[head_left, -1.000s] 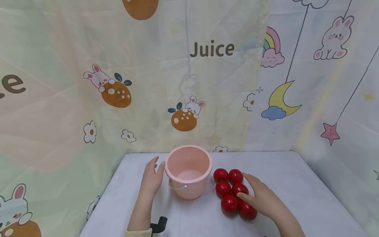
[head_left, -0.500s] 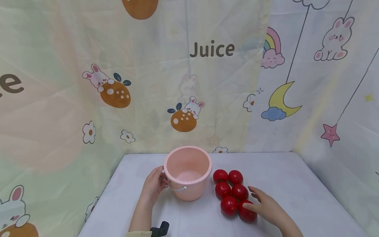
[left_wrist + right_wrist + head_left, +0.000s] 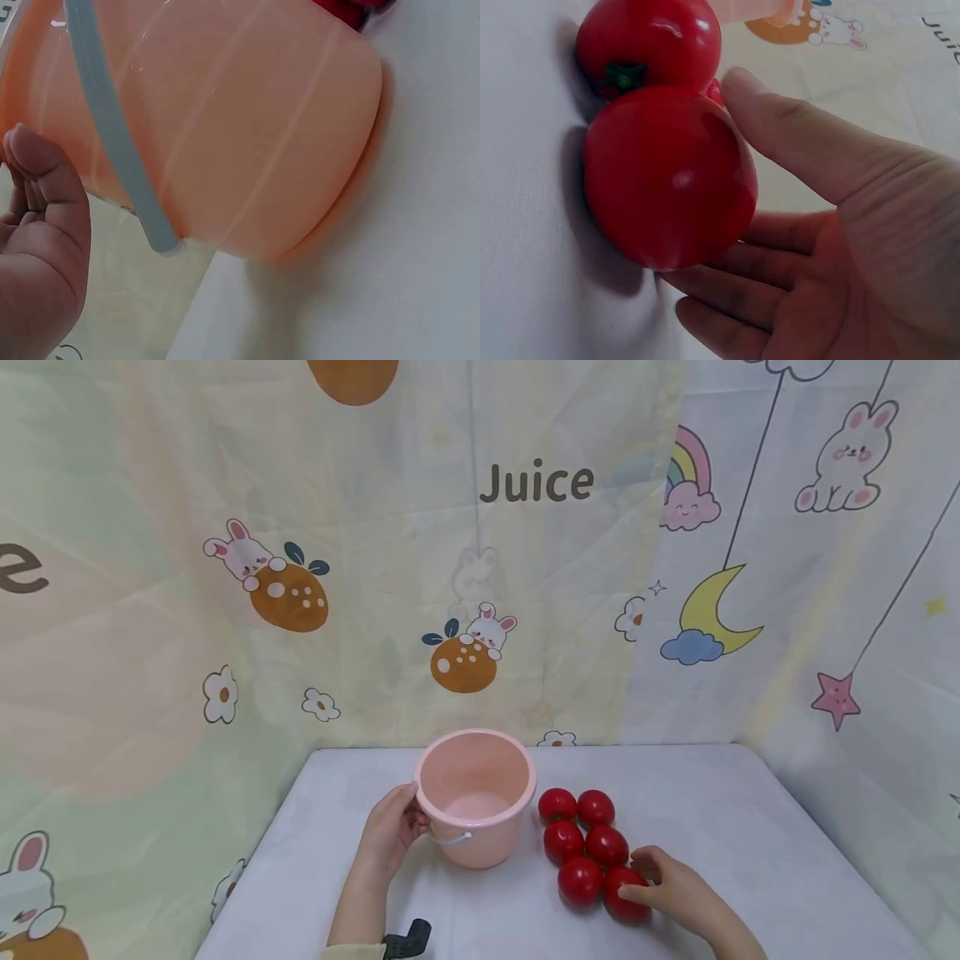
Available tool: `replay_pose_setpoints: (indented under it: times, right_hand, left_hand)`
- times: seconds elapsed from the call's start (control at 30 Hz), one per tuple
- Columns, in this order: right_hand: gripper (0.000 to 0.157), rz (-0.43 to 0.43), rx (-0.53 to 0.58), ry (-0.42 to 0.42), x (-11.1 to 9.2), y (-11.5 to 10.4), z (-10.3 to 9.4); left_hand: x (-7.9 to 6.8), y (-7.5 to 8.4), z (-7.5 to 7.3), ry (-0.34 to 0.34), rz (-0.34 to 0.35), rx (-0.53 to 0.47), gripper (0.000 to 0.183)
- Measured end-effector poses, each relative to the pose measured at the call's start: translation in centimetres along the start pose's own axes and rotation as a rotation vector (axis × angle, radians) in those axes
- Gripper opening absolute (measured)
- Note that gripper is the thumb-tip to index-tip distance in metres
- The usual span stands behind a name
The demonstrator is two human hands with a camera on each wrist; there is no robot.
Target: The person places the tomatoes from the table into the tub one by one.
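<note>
A pink bucket (image 3: 483, 843) stands upright on the white table, its mouth facing up. My left hand (image 3: 388, 831) grips the left side of its rim, with the thumb against the outer wall in the left wrist view. The pale handle (image 3: 112, 127) hangs down along the bucket's side. To the right lie several red tomatoes (image 3: 564, 842) in two columns. My right hand (image 3: 682, 893) curls round the nearest right tomato (image 3: 667, 180), thumb over its upper side and fingers along its far side. Those fingertips are partly hidden behind the tomato.
The white table (image 3: 495, 927) ends at a printed cloth curtain (image 3: 375, 610) behind and on both sides. Another tomato (image 3: 652, 41) with a green stem lies directly against the held one. A dark strap (image 3: 408, 941) sits at the left wrist.
My left hand has come in from beside the bucket and taken its rim. My right hand has moved down and nearer, from over the tomatoes to the nearest right one, and closed round it.
</note>
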State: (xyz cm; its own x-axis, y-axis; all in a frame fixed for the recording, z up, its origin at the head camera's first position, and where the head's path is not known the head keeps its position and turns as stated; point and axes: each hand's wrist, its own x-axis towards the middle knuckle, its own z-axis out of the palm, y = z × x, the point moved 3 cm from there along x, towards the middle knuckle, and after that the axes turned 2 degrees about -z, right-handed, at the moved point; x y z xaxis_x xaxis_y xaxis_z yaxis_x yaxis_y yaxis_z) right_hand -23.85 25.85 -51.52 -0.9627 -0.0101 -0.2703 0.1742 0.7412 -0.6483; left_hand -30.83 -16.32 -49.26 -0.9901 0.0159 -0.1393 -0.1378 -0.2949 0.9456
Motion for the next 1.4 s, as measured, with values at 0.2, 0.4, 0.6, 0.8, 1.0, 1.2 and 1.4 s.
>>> replay_pose_setpoints:
  times: [0.2, 0.4, 0.6, 0.8, 1.0, 1.2, 1.4]
  right_hand:
    - [0.087, 0.025, -0.014, -0.054, 0.0, 0.3, 0.4]
    - [0.082, 0.013, -0.014, -0.05, -0.3, 0.2, 0.6]
    - [0.085, 0.015, -0.017, -0.043, -0.3, 0.2, 0.5]
    - [0.083, 0.015, -0.014, -0.038, -0.4, 0.3, 0.3]
    - [0.081, 0.001, -0.032, -0.032, -0.7, 0.2, -0.2]
    - [0.08, -0.019, -0.035, -0.055, -1.8, -0.7, -2.4]
    - [0.079, -0.076, -0.012, -0.062, -2.4, -2.6, -5.1]
  left_hand:
    - [0.3, 0.1, -0.1, -0.032, -0.005, -0.066, 0.039]
    - [0.3, 0.1, -0.2, -0.05, -0.001, -0.089, 0.034]
    - [0.4, 0.2, -0.1, -0.063, 0.008, -0.109, 0.03]
    - [0.7, 0.0, 0.0, -0.054, -0.009, -0.114, 0.028]
    - [0.9, 0.0, -0.1, -0.055, -0.003, -0.089, 0.032]
    - [0.8, 0.1, -0.1, -0.058, -0.011, -0.069, 0.04]
    - [0.9, 0.1, -0.2, -0.046, -0.022, -0.07, 0.041]
